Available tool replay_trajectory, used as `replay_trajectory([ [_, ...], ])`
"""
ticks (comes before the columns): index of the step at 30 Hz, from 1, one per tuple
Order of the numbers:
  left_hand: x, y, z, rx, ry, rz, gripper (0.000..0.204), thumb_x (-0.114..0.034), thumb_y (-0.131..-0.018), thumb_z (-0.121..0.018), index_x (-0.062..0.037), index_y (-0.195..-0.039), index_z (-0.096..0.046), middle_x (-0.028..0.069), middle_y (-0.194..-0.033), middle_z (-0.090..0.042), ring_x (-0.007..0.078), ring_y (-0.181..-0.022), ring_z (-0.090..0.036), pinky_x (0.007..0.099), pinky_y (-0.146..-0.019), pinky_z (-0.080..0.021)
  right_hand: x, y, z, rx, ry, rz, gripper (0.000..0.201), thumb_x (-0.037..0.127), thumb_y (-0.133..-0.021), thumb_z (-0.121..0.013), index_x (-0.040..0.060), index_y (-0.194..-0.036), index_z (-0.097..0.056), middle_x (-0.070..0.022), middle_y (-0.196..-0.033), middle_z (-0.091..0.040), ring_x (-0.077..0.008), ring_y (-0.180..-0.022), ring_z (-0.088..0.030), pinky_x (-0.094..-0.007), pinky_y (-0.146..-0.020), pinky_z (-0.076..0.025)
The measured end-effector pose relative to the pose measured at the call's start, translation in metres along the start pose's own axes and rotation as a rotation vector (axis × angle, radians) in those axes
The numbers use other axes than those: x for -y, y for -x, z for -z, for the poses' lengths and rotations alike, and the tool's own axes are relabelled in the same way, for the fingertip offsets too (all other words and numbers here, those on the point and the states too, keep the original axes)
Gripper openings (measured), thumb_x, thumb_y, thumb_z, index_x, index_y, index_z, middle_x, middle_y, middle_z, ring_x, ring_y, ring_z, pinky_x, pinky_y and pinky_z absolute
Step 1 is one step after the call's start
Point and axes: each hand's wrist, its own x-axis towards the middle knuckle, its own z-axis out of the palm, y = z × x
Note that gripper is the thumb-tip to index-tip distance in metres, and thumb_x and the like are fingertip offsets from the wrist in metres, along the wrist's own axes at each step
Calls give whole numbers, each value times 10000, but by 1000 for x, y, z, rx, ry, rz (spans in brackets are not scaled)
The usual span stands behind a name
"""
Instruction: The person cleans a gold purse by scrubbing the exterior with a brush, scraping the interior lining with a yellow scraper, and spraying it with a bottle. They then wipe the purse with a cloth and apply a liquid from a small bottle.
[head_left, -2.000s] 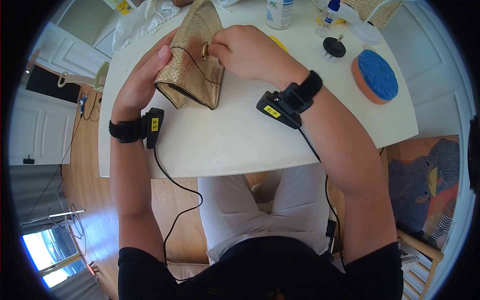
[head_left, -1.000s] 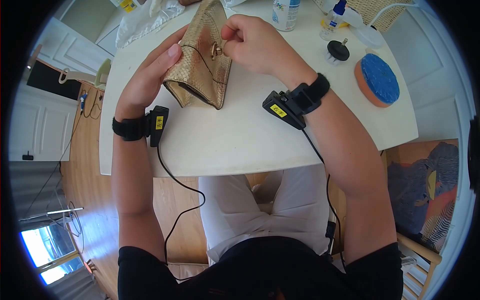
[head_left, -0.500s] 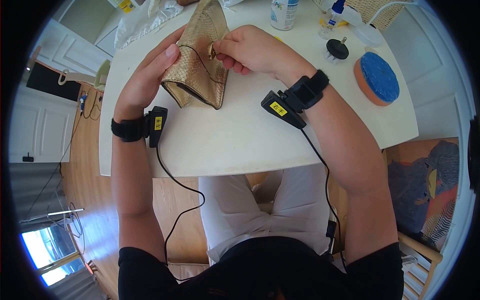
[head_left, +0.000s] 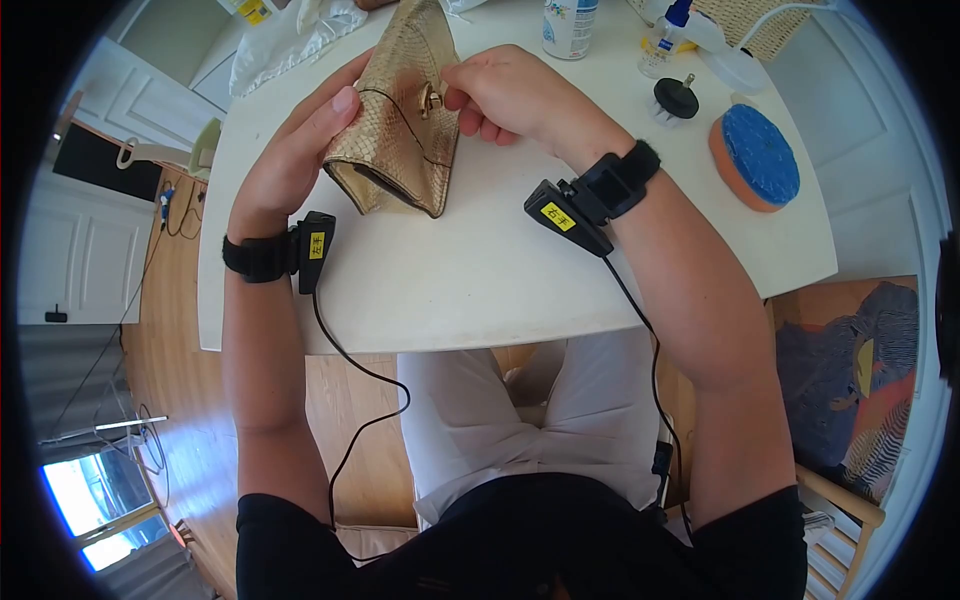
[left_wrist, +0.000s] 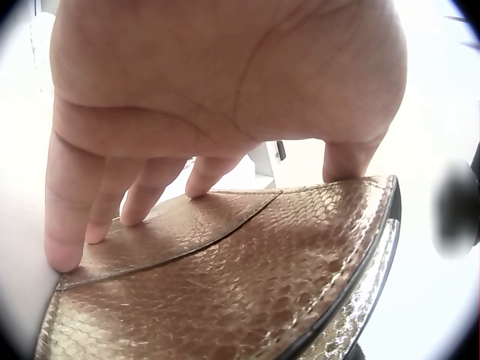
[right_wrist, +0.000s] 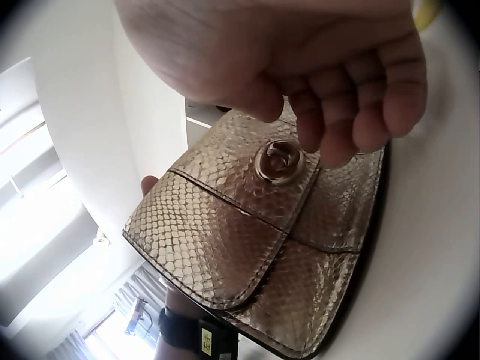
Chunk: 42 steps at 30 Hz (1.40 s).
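A gold snakeskin-patterned clutch bag [head_left: 395,150] stands on the table, tilted, its side end towards me. My left hand [head_left: 300,140] grips it from the left, the thumb on its upper edge and the fingers spread along the back panel [left_wrist: 172,300]. On the front flap sits a round gold turn-lock clasp [right_wrist: 280,162]. My right hand [head_left: 505,95] hovers just right of the clasp, fingers loosely bent, holding nothing. In the right wrist view its fingertips [right_wrist: 339,150] hang beside the clasp, with a gap between them.
On the white table [head_left: 450,280] stand a spray can [head_left: 568,28], a small blue-capped bottle [head_left: 660,45], a black round brush [head_left: 675,98] and a blue-and-orange sponge [head_left: 755,158]. White cloth [head_left: 290,50] lies at the back left. Cables run from both wrist cameras.
Half a second ago my right fingers were at the clasp; now they have drawn back to the right, baring it. Over two seconds the bag shifted slightly right in view, still in my left hand.
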Motion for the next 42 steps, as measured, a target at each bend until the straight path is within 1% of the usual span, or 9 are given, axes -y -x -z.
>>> replay_trajectory([
  [4, 1, 0, 2, -3, -9, 13, 679, -390, -1053, -494, 19, -1567, -321, 139, -1498, -494, 200, -1368, -479, 312, -1150, -336, 0, 1, -3, 90, 6, -9, 370, 377, -1015, -543, 66, -861, -673, -22, -690, -632, -112, -588, -564, -255, -553, -469],
  [12, 2, 0, 2, -9, -10, 17, 684, -398, -1051, -496, 22, -1564, -327, 142, -1494, -498, 204, -1369, -477, 316, -1153, -329, -13, -6, -7, 46, 47, 203, 320, 347, -989, -575, 44, -992, -677, -38, -759, -661, -115, -621, -584, -257, -571, -490],
  [18, 1, -1, 0, -10, -15, -7, 686, -399, -1051, -497, 28, -1561, -329, 145, -1494, -498, 207, -1369, -478, 318, -1154, -329, 0, -1, -1, -1, -21, -5, 293, 297, -983, -563, 33, -961, -689, -47, -727, -661, -120, -594, -581, -273, -550, -489],
  [21, 0, 0, 0, -13, -11, 7, 687, -401, -1051, -498, 30, -1559, -331, 148, -1493, -498, 208, -1368, -481, 319, -1153, -332, -1, 3, 1, 172, -76, 0, 317, 307, -994, -546, 31, -949, -695, -46, -711, -665, -119, -577, -585, -275, -538, -486],
  [28, 3, 1, 2, -16, 3, 12, 692, -408, -1047, -503, 26, -1559, -336, 150, -1486, -505, 210, -1359, -492, 318, -1147, -341, -4, -1, -2, 158, -32, 41, 321, 336, -992, -579, 55, -904, -706, -39, -709, -669, -112, -560, -582, -252, -527, -474],
  [34, 1, 1, 0, -17, -8, 12, 690, -409, -1048, -501, 25, -1559, -336, 142, -1483, -509, 202, -1360, -490, 316, -1148, -338, -9, -4, -1, 55, 120, 211, 218, 244, -936, -678, 37, -891, -731, -53, -748, -700, -112, -641, -633, -268, -590, -503],
  [36, 1, 1, 0, -22, -10, 16, 691, -410, -1048, -499, 26, -1559, -335, 142, -1483, -508, 201, -1364, -485, 316, -1150, -335, -12, -1, -1, -135, 448, 533, 226, 234, -892, -651, 32, -919, -748, -99, -839, -740, -222, -751, -697, -372, -672, -557],
  [40, -2, 1, -2, -20, -4, 21, 694, -410, -1050, -495, 32, -1558, -332, 145, -1489, -502, 205, -1373, -474, 317, -1155, -327, -14, -3, -4, -164, 472, 513, 191, 183, -867, -637, 50, -947, -748, -129, -853, -744, -267, -786, -707, -401, -698, -562],
  [42, 0, -1, -1, -12, -7, 8, 692, -408, -1051, -493, 35, -1557, -332, 147, -1491, -499, 207, -1373, -474, 318, -1155, -327, -11, -7, -5, -88, 232, 276, 243, 211, -921, -645, -16, -951, -728, -102, -762, -716, -150, -680, -671, -285, -622, -526],
])
